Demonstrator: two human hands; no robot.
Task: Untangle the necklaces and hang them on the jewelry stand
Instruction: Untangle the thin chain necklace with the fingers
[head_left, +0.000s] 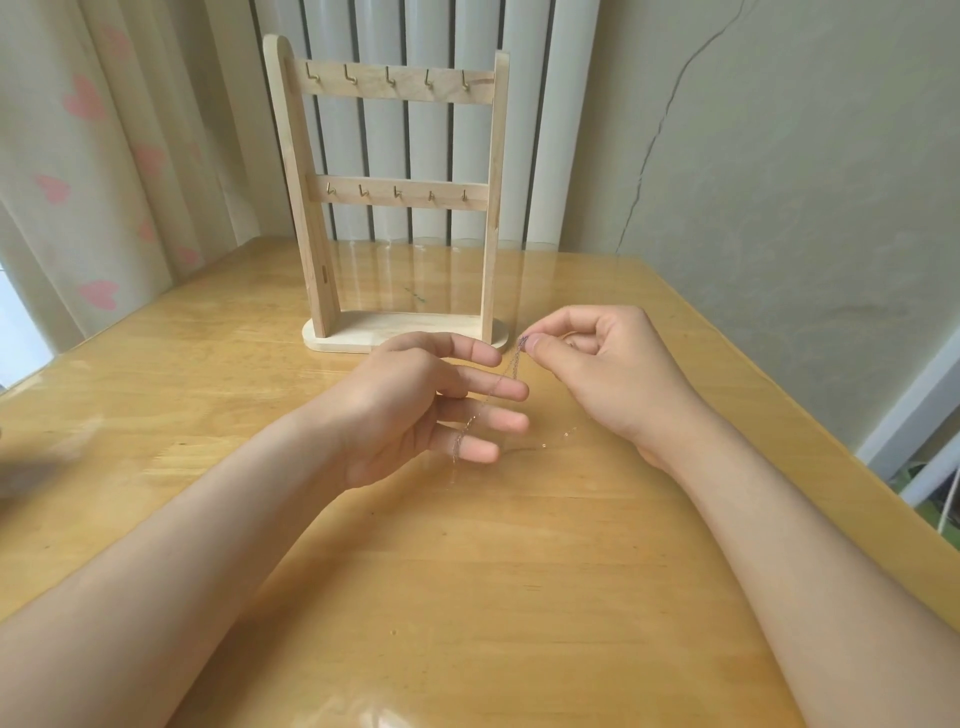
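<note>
A thin chain necklace (506, 366) hangs from my right hand (597, 374), which pinches its upper end between thumb and forefinger just above the table. The chain runs down and left across the spread, straight fingers of my left hand (415, 400). A further bit of fine chain (558, 436) lies on the table between my hands. Behind them stands the wooden jewelry stand (395, 202), upright, with two rails of small brass hooks, all bare.
The glossy wooden table (467, 597) runs to a right edge near the wall. A curtain with pink hearts (104, 171) hangs at the left, and a white radiator (431, 156) stands behind the jewelry stand. A blurred grey shape (26, 467) sits at the table's left edge.
</note>
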